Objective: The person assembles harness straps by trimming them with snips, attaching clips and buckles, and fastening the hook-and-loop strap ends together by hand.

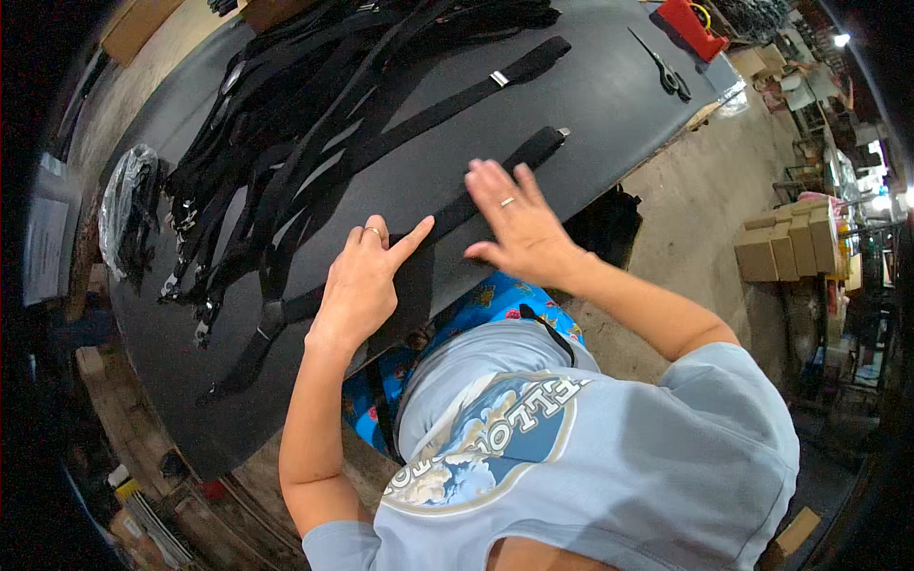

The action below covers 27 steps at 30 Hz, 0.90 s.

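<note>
Black suspenders with metal fittings lie across the dark table. One black elastic strap (454, 215) runs slantwise beneath both my hands, its far end carrying a small metal clip (564, 132). My left hand (363, 283) rests on this strap, index finger stretched along it and the other fingers bent; its thumb is hidden. Flat and spread, my right hand (519, 221) is over the strap farther right, slightly blurred, and grips nothing. Whether its palm touches the strap I cannot tell. Beyond runs another strap (433, 117) with a silver slider (499, 79).
A big heap of black suspenders (286, 105) covers the table's (609, 105) far left. Beside it sits a clear plastic bag (129, 209) of dark items. Black scissors (663, 68) and a red tape dispenser (691, 29) lie far right. Cardboard boxes (786, 243) stand beyond the table's right edge.
</note>
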{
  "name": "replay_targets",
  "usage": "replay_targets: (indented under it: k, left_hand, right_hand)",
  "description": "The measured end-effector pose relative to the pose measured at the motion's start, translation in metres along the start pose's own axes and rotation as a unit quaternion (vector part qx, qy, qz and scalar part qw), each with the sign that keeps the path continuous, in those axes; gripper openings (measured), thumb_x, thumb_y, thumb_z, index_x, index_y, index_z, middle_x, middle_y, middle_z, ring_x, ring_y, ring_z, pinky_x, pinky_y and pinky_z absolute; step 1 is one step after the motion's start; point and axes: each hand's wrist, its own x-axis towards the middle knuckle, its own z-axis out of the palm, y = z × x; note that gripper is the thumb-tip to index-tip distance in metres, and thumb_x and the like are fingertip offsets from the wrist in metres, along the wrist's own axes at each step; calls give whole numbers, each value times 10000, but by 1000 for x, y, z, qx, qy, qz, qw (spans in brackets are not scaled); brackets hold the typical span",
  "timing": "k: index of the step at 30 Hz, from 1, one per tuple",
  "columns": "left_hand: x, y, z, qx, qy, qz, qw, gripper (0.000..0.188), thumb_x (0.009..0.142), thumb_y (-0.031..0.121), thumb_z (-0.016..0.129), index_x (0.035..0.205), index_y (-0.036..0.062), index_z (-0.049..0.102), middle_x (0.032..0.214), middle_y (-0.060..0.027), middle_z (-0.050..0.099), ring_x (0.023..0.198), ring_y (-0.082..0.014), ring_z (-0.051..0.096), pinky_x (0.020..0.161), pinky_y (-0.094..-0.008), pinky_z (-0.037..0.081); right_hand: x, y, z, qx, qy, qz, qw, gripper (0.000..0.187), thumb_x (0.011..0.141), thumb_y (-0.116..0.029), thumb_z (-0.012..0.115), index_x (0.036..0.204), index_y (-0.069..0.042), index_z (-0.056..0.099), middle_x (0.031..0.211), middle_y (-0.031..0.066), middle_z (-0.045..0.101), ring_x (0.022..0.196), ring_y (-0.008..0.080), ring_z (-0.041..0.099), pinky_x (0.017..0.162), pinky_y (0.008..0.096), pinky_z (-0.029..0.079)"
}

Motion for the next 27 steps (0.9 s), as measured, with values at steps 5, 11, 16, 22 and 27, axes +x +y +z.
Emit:
replay_targets:
  k: [5,11,16,22,27]
  left_hand:
    - [0,-2,-2,-14,-38,-10,999,794,728,-145,458,1418,248,482,964,-140,459,902,-317,521,839,-415,483]
    - [16,-7,-13,-59,-72,1,996,648,762,-103,515,1351,164,556,952,-161,479,892,-332,537,839,-410,470]
    - [84,19,-14,-123,23,70,990,256,868,51,602,1109,-3,670,995,-205,580,979,-345,582,865,-396,473]
    - [159,46,75,-98,68,217,969,711,958,362,497,1521,36,212,1594,-153,182,1474,-317,171,1162,-520,200]
    - [156,53,89,-23,51,220,974,967,879,679,402,1534,26,119,1604,-163,121,1483,-291,135,1187,-486,141]
  right_hand:
    - [-12,83,-18,-137,-30,46,989,845,928,-582,446,1496,-1,218,1566,171,238,1465,302,193,1180,543,42]
    - [-10,94,-15,-125,-29,50,990,829,948,-569,428,1503,4,202,1573,161,227,1473,291,168,1183,531,5]
    - [-9,86,-28,-116,-23,76,990,810,942,-528,462,1501,5,214,1572,170,228,1474,303,170,1177,553,31]
    - [-14,81,-10,-59,-47,63,995,702,966,-405,467,1482,20,253,1573,193,206,1478,315,150,1160,590,-14]
    - [-26,105,-7,78,82,101,988,565,946,-178,506,1453,3,335,1547,200,268,1460,342,198,1178,509,115]
